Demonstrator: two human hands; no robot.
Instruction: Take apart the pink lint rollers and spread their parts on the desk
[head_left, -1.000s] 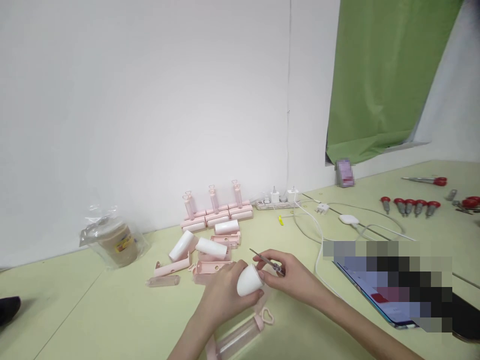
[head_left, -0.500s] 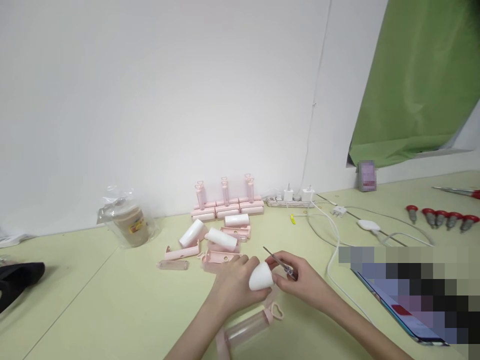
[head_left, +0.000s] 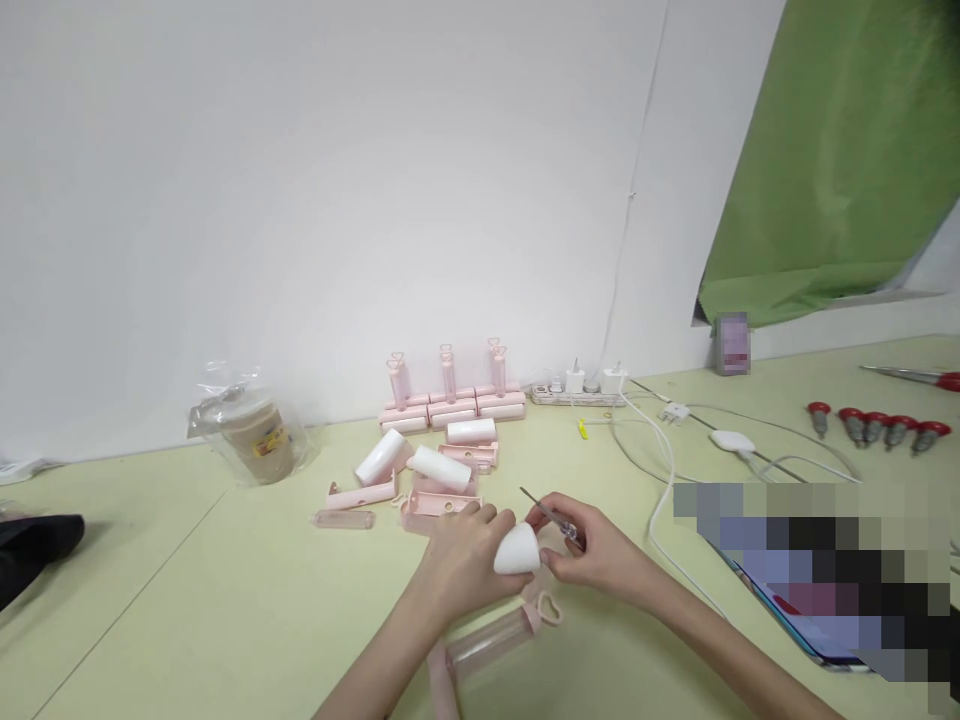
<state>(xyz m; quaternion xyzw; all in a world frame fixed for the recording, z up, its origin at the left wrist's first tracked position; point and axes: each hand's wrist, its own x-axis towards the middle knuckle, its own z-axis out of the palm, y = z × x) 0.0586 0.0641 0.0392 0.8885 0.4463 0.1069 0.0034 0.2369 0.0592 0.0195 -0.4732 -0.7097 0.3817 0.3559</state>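
Observation:
My left hand (head_left: 457, 565) is wrapped round a white lint roll (head_left: 517, 549), its open end facing right. My right hand (head_left: 592, 550) pinches that end of the roll and also holds a small screwdriver (head_left: 546, 513) whose thin metal shaft points up and left. Both hands hover just above the pale green table (head_left: 225, 610). Beneath them lies a clear pink roller cover with a heart-shaped loop (head_left: 501, 640).
Behind the hands lie loose white rolls (head_left: 441, 468) and pink roller parts (head_left: 433, 512), with assembled pink rollers (head_left: 450, 400) along the wall. A bagged jar (head_left: 255, 440) stands at left. A power strip (head_left: 577, 392), white cables (head_left: 660, 470), red-handled screwdrivers (head_left: 877, 428) and a tablet (head_left: 817, 600) lie at right.
The view has swung left and slightly down across the frames. My hands keep the same grip on the roll and screwdriver, shifting only a little.

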